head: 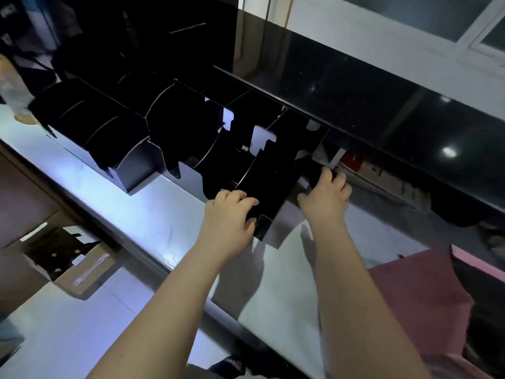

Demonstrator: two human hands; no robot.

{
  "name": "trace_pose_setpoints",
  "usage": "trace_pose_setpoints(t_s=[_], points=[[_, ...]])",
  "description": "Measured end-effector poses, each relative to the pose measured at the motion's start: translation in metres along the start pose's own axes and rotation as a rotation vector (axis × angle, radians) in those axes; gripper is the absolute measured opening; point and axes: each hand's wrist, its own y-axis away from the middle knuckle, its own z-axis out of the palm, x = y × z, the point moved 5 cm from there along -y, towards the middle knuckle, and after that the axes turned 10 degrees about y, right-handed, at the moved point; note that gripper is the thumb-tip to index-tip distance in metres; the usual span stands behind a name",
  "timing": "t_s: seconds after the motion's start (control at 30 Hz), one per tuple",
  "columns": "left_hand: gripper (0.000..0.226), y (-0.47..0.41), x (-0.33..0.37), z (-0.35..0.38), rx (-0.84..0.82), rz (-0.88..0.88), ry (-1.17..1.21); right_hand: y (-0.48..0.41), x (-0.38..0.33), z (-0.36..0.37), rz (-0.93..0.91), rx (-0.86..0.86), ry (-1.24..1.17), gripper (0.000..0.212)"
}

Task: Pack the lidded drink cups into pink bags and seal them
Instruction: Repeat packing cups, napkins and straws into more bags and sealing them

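Pinching the near end of the black divider [267, 184] with the left hand [232, 214]; curling the right hand [325, 192] beside it, grasp impossible to tell. Spotting the pink bag [415, 291] at the near right edge of the tabletop [136, 192], likely handling light, limp, slippery; best taking its mouth.

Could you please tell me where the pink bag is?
Head view, lower right: the pink bag lies on the counter, beside the right forearm.

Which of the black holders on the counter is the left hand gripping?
The rightmost holder: the left hand grips its front edge. The middle holder and the left holder have no hand on them.
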Motion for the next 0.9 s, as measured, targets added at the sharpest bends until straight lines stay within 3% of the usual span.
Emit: trace_pose_setpoints(t_s=[0.2,0.43,0.67,0.9], points=[[0.039,-0.020,0.001,0.003,-0.018,0.036,0.052,-0.028,0.008,0.025,0.061,-0.173,0.112,0.086],[0.037,-0.035,0.005,0.007,0.004,0.055,0.077,-0.039,0.009,0.029,0.025,0.036,0.090,0.060],[0.039,-0.040,0.005,0.009,0.017,0.066,0.158,-0.050,0.007,0.028,0.078,0.038,0.081,0.065],[0.047,-0.039,0.017,0.014,-0.039,0.143,0.185,0.005,0.008,-0.002,0.017,0.112,-0.136,0.091]])
